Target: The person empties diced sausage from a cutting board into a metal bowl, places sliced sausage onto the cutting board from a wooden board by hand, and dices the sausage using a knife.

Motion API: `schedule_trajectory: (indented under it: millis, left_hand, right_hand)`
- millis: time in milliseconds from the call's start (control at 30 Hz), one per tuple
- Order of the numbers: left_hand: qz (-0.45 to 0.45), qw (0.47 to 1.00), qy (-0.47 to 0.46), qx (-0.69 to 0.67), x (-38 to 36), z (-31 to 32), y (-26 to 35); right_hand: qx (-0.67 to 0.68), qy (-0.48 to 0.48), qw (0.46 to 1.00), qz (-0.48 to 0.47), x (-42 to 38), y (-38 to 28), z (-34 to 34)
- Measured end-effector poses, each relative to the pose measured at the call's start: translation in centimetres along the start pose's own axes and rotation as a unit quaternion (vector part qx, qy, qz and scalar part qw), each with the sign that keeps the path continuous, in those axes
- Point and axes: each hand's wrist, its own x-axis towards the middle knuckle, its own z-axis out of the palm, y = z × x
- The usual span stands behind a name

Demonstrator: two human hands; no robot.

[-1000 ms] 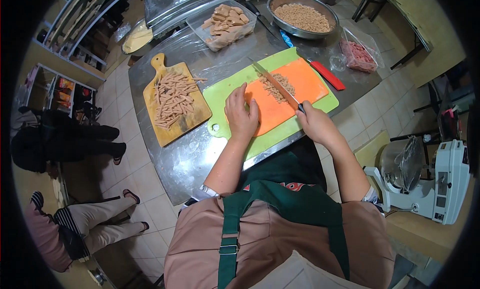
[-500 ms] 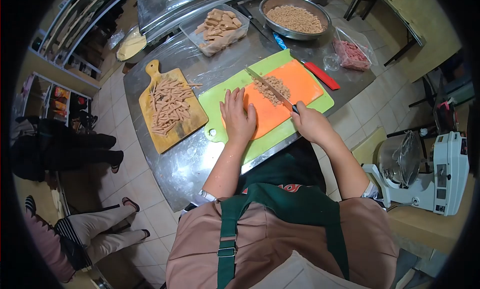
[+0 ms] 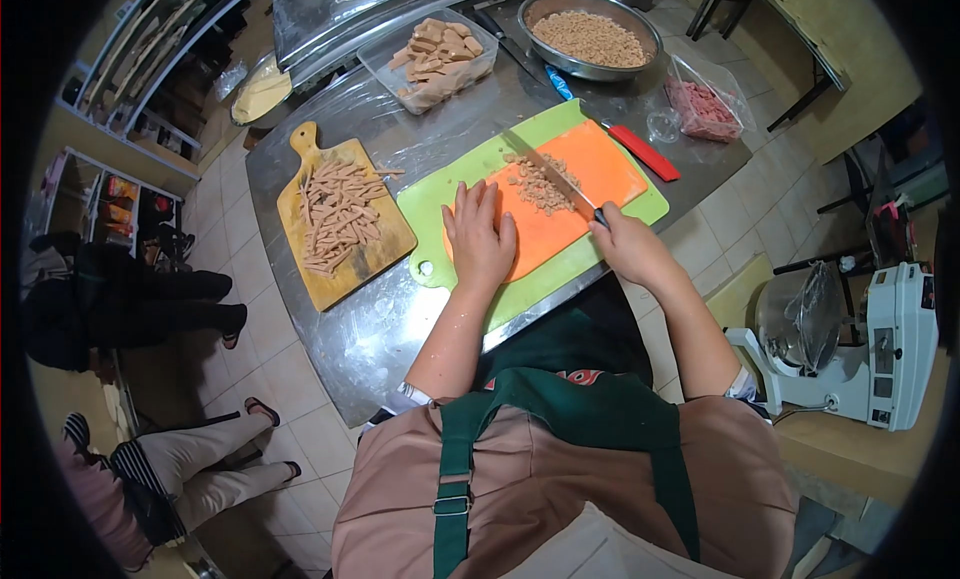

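My right hand (image 3: 628,243) is wrapped round the dark handle of a kitchen knife (image 3: 553,172). Its blade lies across a small heap of chopped sausage bits (image 3: 540,191) on an orange cutting board (image 3: 610,169). That board rests on a larger green cutting board (image 3: 463,182). With fingers spread, my left hand (image 3: 484,237) lies flat on the left part of the boards and holds nothing. To its left, a wooden board (image 3: 320,293) bears a pile of thin sausage strips (image 3: 341,214).
Along the back of the metal table (image 3: 345,364) stand a plastic container (image 3: 375,54) of sausage pieces and a steel bowl (image 3: 525,24) of diced bits. Bagged pink meat (image 3: 703,111) and a red-handled tool (image 3: 643,152) lie right. Two people (image 3: 190,459) are at the left; a mixer (image 3: 880,349) stands right.
My right hand and the knife have shifted slightly right, and the blade is turned more to show its flat side. My left hand has hardly moved.
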Motion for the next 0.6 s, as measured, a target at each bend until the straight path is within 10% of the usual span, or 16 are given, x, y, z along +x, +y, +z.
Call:
schedule_trajectory:
  millis: [600]
  left_hand:
    - [-0.003, 0.999, -0.031, 0.023, -0.1, -0.3, 0.6]
  right_hand:
    - [-0.009, 0.037, 0.999, 0.027, 0.1, 1.7, -0.9]
